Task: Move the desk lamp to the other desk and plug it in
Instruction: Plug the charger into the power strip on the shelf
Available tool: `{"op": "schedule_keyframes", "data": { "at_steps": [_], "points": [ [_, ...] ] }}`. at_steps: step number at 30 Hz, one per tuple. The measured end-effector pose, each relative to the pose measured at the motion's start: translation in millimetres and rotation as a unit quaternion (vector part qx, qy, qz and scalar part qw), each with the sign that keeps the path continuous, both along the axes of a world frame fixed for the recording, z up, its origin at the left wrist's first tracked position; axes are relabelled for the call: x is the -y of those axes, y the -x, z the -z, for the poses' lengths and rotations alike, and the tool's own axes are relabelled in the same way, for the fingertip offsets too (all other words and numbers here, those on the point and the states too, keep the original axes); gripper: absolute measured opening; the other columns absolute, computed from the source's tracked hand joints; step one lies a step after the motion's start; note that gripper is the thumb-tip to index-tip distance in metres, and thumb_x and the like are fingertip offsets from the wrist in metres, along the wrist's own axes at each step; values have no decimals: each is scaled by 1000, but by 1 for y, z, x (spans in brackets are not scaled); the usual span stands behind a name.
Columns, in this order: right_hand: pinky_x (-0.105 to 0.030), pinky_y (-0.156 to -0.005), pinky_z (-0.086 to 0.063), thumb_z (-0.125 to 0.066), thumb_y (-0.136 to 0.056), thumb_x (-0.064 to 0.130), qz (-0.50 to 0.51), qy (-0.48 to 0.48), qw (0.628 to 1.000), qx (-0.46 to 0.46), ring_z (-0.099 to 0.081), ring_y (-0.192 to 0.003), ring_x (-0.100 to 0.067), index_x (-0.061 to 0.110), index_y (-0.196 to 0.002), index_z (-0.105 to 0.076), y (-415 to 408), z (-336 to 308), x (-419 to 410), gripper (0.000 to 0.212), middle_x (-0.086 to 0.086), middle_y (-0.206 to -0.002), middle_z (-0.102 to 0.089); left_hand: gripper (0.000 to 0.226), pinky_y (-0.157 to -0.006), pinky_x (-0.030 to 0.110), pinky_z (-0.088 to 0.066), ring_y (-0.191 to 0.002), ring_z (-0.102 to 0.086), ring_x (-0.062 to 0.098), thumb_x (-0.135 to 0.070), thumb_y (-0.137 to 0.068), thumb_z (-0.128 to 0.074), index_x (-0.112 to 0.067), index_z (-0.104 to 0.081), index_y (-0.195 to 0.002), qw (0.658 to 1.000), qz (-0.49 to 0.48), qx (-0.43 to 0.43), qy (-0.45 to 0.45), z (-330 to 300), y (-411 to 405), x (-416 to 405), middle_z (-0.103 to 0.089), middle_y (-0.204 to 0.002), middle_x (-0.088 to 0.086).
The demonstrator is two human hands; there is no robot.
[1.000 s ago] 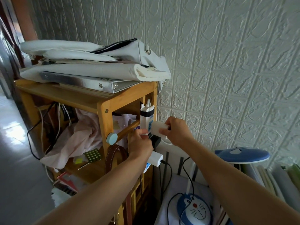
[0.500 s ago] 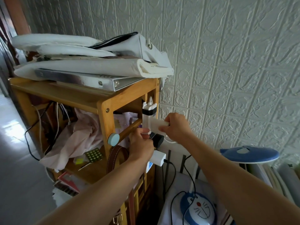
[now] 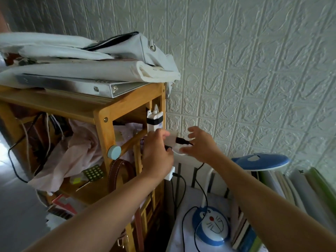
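Note:
The desk lamp stands on the low white-covered desk [image 3: 183, 239] at the lower right: a round blue base with a cartoon cat face [image 3: 211, 226], a white neck [image 3: 208, 180] and a flat blue head [image 3: 260, 160]. Its black cord [image 3: 201, 190] climbs to a black connector [image 3: 181, 141] in a white adapter [image 3: 171, 140]. The adapter sits against a white power strip [image 3: 154, 120] fixed upright on the wooden shelf. My left hand [image 3: 156, 157] grips the strip just below the adapter. My right hand [image 3: 200, 146] hovers beside the connector with fingers spread, holding nothing.
The wooden shelf unit [image 3: 101, 113] on the left carries a binder [image 3: 72, 84] and white bags [image 3: 94, 57], with cloth and cables inside. A second white charger [image 3: 170, 174] with a black cable hangs below my left hand. Books [image 3: 298, 193] stand at the right against the embossed wall.
My right hand has let go of the white adapter and opened, drawing slightly back to the right. The adapter stays at the strip, and my left hand keeps its grip.

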State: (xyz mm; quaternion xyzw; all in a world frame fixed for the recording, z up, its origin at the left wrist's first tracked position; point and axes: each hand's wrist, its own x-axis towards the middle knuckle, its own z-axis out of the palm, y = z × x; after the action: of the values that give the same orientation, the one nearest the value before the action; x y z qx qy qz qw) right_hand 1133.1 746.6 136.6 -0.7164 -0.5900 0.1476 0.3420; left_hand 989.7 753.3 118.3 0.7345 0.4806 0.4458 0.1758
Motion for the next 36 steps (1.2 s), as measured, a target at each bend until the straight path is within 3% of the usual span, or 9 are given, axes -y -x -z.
{"op": "schedule_keyframes", "data": {
  "at_steps": [3, 7, 12, 16, 28, 33, 36],
  "points": [
    [-24, -86, -48, -81, -68, 24, 4, -7, 1000, -7, -61, -101, -17, 11, -123, -54, -17, 4, 9, 63, -6, -115, -66, 40, -80, 22, -31, -114, -49, 19, -7, -76, -68, -20, -56, -112, 983, -15, -128, -131, -4, -13, -3, -57, -117, 0],
    [-9, -62, -42, -77, -72, 26, 9, -35, 999, -35, -62, -79, -8, 15, -101, -69, -23, 7, 12, 32, 3, -87, -69, 48, -88, 26, -35, -116, -44, 21, -5, -72, -71, -22, -57, -115, 961, -31, -213, -174, -6, -28, -14, -56, -121, -3],
    [-20, -64, -49, -73, -76, 23, 25, -61, 997, -32, -65, -73, -12, 18, -81, -73, -17, 9, 4, 7, 2, -77, -71, 49, -93, 26, -33, -117, -43, 21, -1, -77, -63, -22, -57, -121, 952, -31, -254, -171, -4, -29, -27, -59, -122, -4],
    [-17, -55, -46, -72, -77, 20, 34, -68, 996, -38, -63, -67, -12, 17, -79, -72, -15, 11, -1, 4, 2, -72, -68, 46, -90, 28, -37, -112, -48, 23, 2, -75, -65, -18, -61, -116, 956, -24, -236, -171, -3, -27, -30, -63, -118, -1],
    [-18, -51, -40, -70, -77, 12, 38, -80, 995, -35, -54, -56, -6, 11, -74, -71, -10, 10, -5, 3, 9, -58, -57, 45, -79, 29, -41, -98, -55, 25, -2, -65, -78, -13, -66, -107, 939, -7, -277, -206, -6, -18, -32, -68, -103, 3],
    [-23, -57, -47, -69, -79, 13, 44, -78, 995, -41, -60, -64, -15, 10, -77, -71, -6, 9, -2, 3, 2, -65, -62, 44, -82, 28, -39, -103, -52, 24, -6, -71, -74, -15, -63, -113, 940, -7, -275, -203, -5, -19, -33, -66, -110, 2],
    [-18, -52, -43, -69, -80, 16, 44, -85, 995, -40, -61, -65, -15, 12, -79, -71, -6, 10, 1, 4, -2, -72, -66, 44, -79, 29, -37, -105, -51, 24, -4, -72, -72, -16, -63, -113, 939, -15, -280, -199, -6, -20, -31, -65, -111, 2]
  ]
}}
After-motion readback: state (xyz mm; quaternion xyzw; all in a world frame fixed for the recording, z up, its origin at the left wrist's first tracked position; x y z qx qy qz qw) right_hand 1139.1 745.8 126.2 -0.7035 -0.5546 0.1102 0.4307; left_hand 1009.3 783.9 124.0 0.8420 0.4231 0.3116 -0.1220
